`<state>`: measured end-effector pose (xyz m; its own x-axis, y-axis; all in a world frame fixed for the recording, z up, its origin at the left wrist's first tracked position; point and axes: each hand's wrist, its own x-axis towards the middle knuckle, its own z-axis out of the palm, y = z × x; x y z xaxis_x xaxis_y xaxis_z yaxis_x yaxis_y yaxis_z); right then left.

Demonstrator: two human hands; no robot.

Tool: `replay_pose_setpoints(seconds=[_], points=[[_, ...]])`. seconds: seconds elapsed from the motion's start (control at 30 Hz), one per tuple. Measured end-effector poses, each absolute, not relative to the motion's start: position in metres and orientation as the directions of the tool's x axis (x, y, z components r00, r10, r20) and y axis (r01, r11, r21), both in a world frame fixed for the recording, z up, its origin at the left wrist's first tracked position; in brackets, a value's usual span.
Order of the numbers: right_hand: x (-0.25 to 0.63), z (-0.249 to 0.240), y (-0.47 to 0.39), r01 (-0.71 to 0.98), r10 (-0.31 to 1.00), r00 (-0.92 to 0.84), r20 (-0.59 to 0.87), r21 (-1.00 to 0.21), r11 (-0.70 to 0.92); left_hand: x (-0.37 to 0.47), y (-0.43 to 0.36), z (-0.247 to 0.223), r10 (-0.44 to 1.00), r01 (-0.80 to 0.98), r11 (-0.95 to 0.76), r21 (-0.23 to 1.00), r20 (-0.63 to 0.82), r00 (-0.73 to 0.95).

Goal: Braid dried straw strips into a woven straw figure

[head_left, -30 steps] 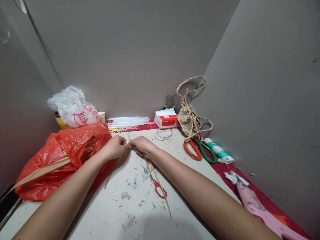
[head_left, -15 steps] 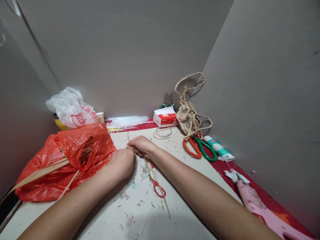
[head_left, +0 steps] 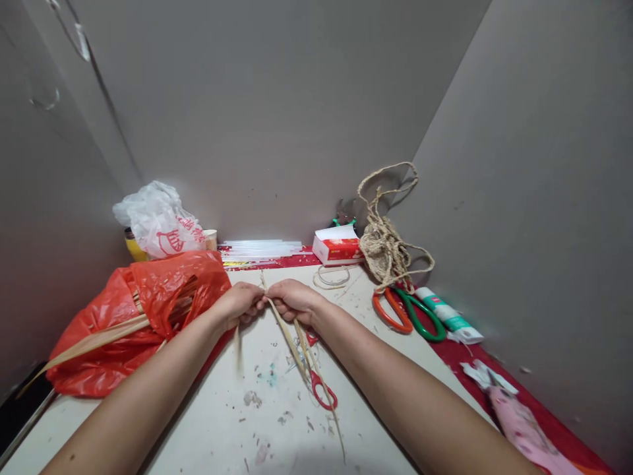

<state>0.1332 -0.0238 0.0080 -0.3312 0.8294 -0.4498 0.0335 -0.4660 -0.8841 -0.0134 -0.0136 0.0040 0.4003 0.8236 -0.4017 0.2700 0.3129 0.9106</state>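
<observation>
My left hand and my right hand meet above the board, both closed in a pinch. Between them they grip thin tan fibre strips that look like straw or dried leaf. The short braided-looking end pokes up past the fingertips; the loose ends trail down toward me. One blurred strand hangs below my left hand. Under the strips lies a pair of scissors with red handles, its blades partly covered.
Left stands a red plastic bag of dried strips, a white bag behind it. Along the back are clear sticks, a red-white box and coiled rope. Large scissors, a glue tube and a pink tool lie right.
My left hand has turned and drawn slightly away from my right, showing its fingers. A strip now slants down between the hands, and another hangs from the left. The view has shifted a little.
</observation>
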Motion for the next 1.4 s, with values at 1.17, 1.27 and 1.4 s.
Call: replay_pose_setpoints(seconds=[1.17,1.27,1.4], points=[[0.109,0.026,-0.077,0.876,0.880,-0.455,-0.138,-0.249,0.414,-0.015,-0.005,0.001,0.825,0.271,0.344,0.899,-0.427,0.370],[0.117,0.036,-0.077,0.798,0.816,-0.550,-0.178,-0.398,0.452,-0.018,-0.006,0.003,0.809,0.220,0.373,0.901,-0.433,0.397],[0.137,0.043,-0.054,0.664,0.957,-0.271,-0.102,-0.740,0.109,-0.020,-0.008,0.008,0.811,0.182,0.390,0.903,-0.430,0.397]])
